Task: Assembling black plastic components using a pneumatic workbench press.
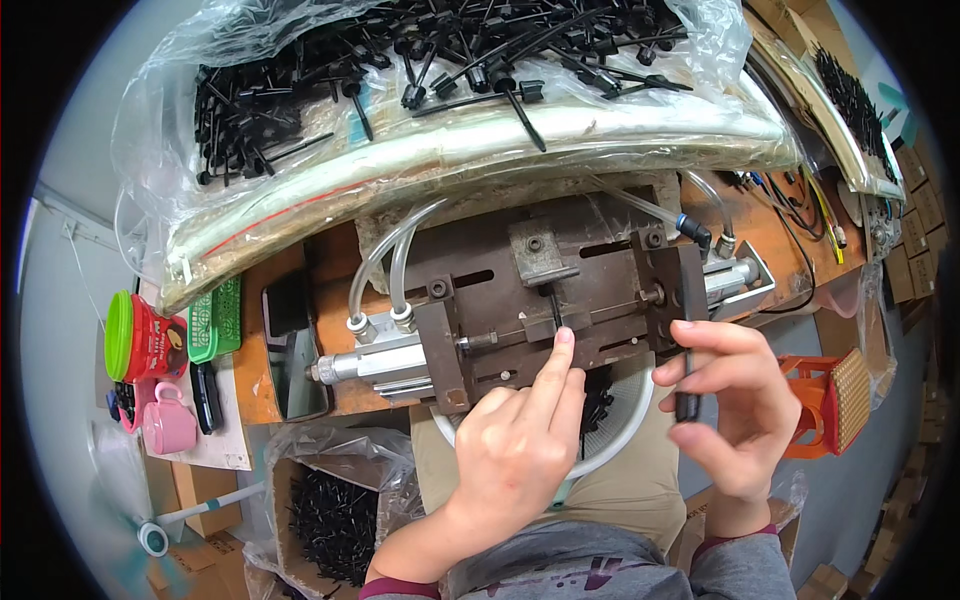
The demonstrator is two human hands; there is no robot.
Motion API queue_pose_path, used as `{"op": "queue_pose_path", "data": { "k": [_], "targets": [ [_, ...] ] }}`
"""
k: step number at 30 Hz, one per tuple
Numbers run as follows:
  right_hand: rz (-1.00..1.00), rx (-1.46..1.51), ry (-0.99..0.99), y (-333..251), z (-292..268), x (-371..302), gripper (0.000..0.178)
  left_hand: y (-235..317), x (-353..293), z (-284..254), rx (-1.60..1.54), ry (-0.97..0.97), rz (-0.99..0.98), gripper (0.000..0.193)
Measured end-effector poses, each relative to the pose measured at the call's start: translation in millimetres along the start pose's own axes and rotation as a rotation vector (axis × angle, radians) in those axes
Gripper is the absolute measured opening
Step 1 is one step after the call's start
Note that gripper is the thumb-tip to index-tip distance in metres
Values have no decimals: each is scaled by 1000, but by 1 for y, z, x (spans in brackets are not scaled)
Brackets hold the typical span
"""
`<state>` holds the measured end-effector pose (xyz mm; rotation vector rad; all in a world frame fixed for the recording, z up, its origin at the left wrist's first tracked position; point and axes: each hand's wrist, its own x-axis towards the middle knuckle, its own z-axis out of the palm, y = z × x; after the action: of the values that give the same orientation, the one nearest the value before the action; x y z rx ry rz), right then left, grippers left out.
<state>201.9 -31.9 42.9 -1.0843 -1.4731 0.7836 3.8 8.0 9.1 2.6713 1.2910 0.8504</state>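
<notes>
My left hand (525, 435) reaches over the front of a brown metal fixture (480, 245), its index finger stretched out and the others partly curled. That fingertip touches the lower end of a thin black rod (557, 303) lying in the middle of the fixture, below a small grey metal block (538, 252). I see nothing gripped in this hand; its thumb is hidden. To the right, my right hand (735, 400) pinches a black plastic rod with a thicker end (687, 405) between thumb and fingers, held upright beside the fixture's right side.
Pneumatic cylinders (385, 365) with clear hoses flank the fixture. Behind it, a plastic-lined tray (480, 135) bears a heap of black rods. A white-rimmed basket (610, 452) stands below, and a lined box (335, 520) of black parts lower left. A phone (297, 350) and pink mug (169, 420) lie left.
</notes>
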Motion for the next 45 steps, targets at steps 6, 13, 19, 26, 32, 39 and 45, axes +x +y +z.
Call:
{"op": "queue_pose_path", "data": {
  "k": [6, 13, 19, 26, 32, 39, 45],
  "targets": [
    [-206, -497, -170, 6, 15, 4, 29, -26, 37, -42, -232, 144, 59, 23],
    [-322, -776, -369, 24, 36, 3, 24, -100, 149, -58, 96, 354, 314, 23],
    [-343, -869, -356, 25, 40, 11, 22, -109, 183, -42, 77, 203, 377, 8],
    [-324, -857, -383, 18, 37, 15, 23, -110, 186, -43, 66, 46, 345, 18],
    [-415, -688, -176, -5, 25, 47, 21, -118, 179, -65, -460, 340, 64, 17],
    [-743, -1031, 47, -26, 28, 187, 22, -68, 111, -113, -579, 448, -189, 16],
    [-541, -1221, -376, -21, 53, 273, 24, -26, 52, -95, -582, 230, -112, 34]
  ]
}}
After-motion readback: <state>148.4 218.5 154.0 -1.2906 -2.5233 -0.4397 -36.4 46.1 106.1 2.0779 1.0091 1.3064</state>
